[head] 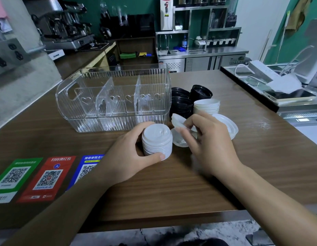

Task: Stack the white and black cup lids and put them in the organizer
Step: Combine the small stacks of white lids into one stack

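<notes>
White loose lids (225, 125) half hidden behind right hand (209, 144)

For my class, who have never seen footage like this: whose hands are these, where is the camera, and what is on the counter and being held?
One picture, from a camera worn on a person's head, looking down. No machine: two bare hands. The left hand has its grip round a stack of white lids on the wooden counter. The right hand holds a loose white lid. Behind stand an empty clear organizer, black lids and another white stack.
</notes>
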{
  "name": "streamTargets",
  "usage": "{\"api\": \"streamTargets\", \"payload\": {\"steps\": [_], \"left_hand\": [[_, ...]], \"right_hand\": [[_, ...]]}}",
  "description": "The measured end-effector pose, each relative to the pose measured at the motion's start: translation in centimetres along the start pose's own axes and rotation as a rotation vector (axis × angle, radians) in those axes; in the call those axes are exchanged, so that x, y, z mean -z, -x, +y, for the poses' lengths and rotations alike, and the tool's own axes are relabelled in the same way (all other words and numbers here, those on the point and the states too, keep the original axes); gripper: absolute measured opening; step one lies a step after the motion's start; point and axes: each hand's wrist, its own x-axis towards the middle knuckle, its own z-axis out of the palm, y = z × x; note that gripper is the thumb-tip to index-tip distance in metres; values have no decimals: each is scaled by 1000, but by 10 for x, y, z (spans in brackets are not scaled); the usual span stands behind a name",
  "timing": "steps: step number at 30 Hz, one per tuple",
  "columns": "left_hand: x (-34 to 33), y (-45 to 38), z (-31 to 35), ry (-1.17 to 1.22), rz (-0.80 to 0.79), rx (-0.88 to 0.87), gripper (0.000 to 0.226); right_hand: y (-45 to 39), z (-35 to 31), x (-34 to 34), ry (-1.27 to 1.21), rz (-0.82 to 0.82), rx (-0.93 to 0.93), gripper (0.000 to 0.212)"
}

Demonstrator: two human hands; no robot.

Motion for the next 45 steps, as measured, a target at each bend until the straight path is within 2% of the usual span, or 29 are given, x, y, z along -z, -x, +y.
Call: {"api": "streamTargets", "payload": {"steps": [8, 17, 20, 24, 28, 29, 33, 35, 42, 45], "left_hand": [[-2, -1, -2, 52, 54, -5, 106], [-1, 3, 8, 111, 158, -141, 112], [-1, 4, 10, 113, 172, -191, 110], [-3, 6, 6, 83, 209, -261, 97], [-3, 5, 5, 72, 226, -250, 94], [-3, 5, 6, 69, 231, -252, 94], [-4, 5, 7, 50, 256, -247, 94], [-5, 5, 6, 33, 258, -248, 92], [-3, 5, 7, -57, 258, -277, 88], [-3, 2, 3, -41, 198, -185, 97]], "right_hand": [[2, -18, 12, -385, -65, -88, 25], [1, -23, 15, -746, -220, -153, 26], [-2, -23, 16, -820, -328, -163, 28], [-5, -24, 15, -842, -389, -167, 30], [-1, -25, 13, -834, -271, -202, 16], [0, -24, 12, -805, -243, -189, 19], [1, -20, 16, -595, -228, -67, 66], [1, -22, 17, -516, -250, -11, 80], [3, -20, 13, -446, -254, 88, 71], [4, -18, 12, -443, -231, 35, 67]]}}
